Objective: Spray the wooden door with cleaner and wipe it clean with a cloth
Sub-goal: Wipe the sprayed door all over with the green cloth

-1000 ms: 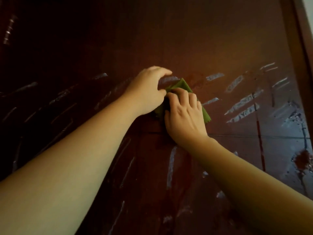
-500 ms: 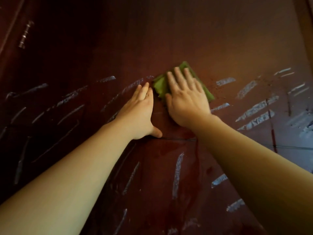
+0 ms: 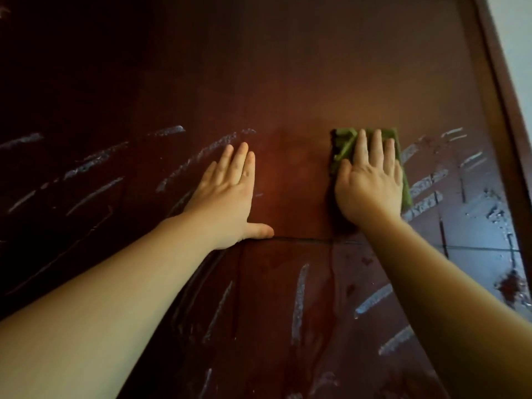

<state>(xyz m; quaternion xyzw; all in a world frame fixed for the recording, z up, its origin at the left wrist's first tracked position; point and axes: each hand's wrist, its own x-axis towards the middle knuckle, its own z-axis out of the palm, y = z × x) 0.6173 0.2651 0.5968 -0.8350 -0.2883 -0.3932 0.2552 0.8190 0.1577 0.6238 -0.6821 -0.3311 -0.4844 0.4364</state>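
While your right hand (image 3: 371, 185) lies flat on the green cloth (image 3: 344, 142), its fingers are straight and close together. They press the cloth against the wooden door (image 3: 288, 82) without curling round it. The cloth is folded into a rough rectangle. Its bunched left side and top edge show past your fingers, and a strip shows along the right of your hand.

Your left hand (image 3: 230, 194) is well apart from the cloth, to its left. It is also spread flat on the door, fingers straight, thumb stretched out sideways, holding nothing. That thumb's tip rests just above a thin horizontal groove (image 3: 302, 239) that runs across the door below both hands.

Pale wet streaks (image 3: 426, 180) slant across the wood right of the cloth, left of your left hand and below the groove. Between your hands the wood is a plain reddish brown. Along the right edge runs a dark frame (image 3: 501, 110), with a pale wall (image 3: 518, 38) beyond it.
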